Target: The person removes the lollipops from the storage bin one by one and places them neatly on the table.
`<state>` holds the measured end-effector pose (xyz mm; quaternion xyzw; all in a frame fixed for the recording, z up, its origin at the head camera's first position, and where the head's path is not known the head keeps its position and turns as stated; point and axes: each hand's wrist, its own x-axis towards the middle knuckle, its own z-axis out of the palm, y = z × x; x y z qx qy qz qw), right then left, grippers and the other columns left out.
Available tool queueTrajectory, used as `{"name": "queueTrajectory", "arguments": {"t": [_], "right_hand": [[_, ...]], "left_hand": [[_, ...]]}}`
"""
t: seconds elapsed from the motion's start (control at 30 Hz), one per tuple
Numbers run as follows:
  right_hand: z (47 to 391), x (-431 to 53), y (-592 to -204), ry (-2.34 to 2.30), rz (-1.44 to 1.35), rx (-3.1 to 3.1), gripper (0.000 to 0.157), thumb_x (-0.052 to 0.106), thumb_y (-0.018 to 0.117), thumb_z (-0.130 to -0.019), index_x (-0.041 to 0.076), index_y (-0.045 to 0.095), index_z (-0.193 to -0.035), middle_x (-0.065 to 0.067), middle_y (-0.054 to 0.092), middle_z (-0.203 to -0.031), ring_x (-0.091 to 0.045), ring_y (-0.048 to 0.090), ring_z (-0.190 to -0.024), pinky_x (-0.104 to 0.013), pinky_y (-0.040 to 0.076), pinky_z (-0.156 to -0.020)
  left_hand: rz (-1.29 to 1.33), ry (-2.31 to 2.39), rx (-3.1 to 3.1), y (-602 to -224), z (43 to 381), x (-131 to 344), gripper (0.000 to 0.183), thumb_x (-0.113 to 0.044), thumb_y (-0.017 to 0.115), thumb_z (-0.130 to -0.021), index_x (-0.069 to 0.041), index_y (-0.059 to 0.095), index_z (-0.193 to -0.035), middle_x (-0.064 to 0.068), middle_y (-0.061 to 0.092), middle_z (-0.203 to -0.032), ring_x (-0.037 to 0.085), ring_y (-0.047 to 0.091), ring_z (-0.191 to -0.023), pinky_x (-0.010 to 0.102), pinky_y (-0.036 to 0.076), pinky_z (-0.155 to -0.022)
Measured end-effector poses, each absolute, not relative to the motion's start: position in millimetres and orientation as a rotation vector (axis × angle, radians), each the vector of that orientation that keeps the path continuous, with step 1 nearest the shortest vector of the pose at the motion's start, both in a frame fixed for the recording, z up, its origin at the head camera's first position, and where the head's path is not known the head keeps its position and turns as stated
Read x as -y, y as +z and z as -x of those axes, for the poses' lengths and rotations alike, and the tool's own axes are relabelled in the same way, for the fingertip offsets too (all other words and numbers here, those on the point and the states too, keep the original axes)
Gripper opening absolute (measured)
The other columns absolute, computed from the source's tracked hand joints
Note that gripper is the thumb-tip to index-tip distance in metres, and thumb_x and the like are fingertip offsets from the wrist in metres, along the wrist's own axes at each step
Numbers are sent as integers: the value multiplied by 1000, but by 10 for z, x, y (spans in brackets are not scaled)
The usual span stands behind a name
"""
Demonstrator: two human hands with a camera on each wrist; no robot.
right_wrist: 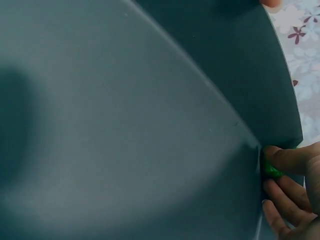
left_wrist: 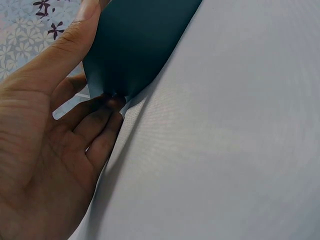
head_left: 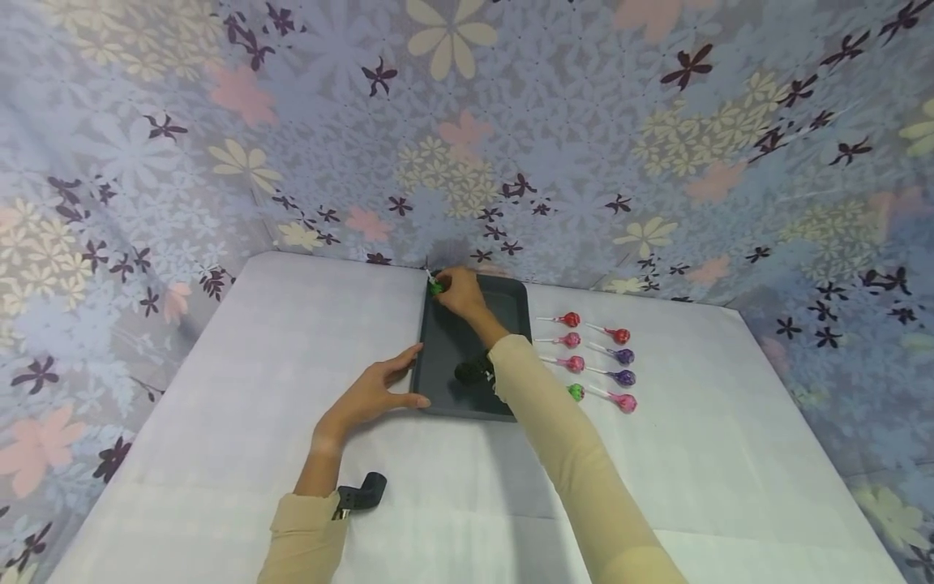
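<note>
A dark grey tray (head_left: pixel 461 334) lies on the white-covered table. My right hand (head_left: pixel 461 290) reaches over it to the far left corner and pinches a green lollipop (head_left: pixel 435 287) by its wrapped head; the white stick points up and away. Close up in the right wrist view, the green wrapper (right_wrist: pixel 272 171) shows between thumb and fingers at the tray corner. My left hand (head_left: pixel 370 397) rests against the tray's left side near the front corner, fingers and thumb spread apart. In the left wrist view its fingertips touch the tray's outer wall (left_wrist: pixel 137 45).
Right of the tray, lollipops lie in two columns: red (head_left: pixel 571 319), pink (head_left: pixel 575 364), purple (head_left: pixel 624 378) and another green one (head_left: pixel 576 392), partly hidden by the right sleeve (head_left: pixel 562 438). A flowered cloth (head_left: pixel 452 122) hangs behind the table.
</note>
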<state>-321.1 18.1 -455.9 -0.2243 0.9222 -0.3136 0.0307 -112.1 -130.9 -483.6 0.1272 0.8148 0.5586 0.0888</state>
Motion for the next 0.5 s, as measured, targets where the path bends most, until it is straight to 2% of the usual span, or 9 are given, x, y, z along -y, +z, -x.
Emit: {"name": "queueTrajectory", "arguments": {"t": [0.2,0.5], "right_hand": [[3211,-235,-4608,-994,666,-2854,31,5,73,-84,2,70,-114,-14,72,-107,-27,68,-98,-40,58,-86],[3174,-267,-4568,-946,710,-2806,28,5,73,-84,7,72,-112,-12,72,-105,-26,67,-96,-40,59,-82]], "left_hand": [[-405,1663,-2426,-4849,1126,1279,95,-32,80,-80,-14,26,-156,10,23,-161,32,32,-144,46,32,-118],[-416,1672,-2423,-4858,1118,1307,96,-34,80,-81,-15,24,-156,7,21,-162,34,31,-145,47,33,-118]]}}
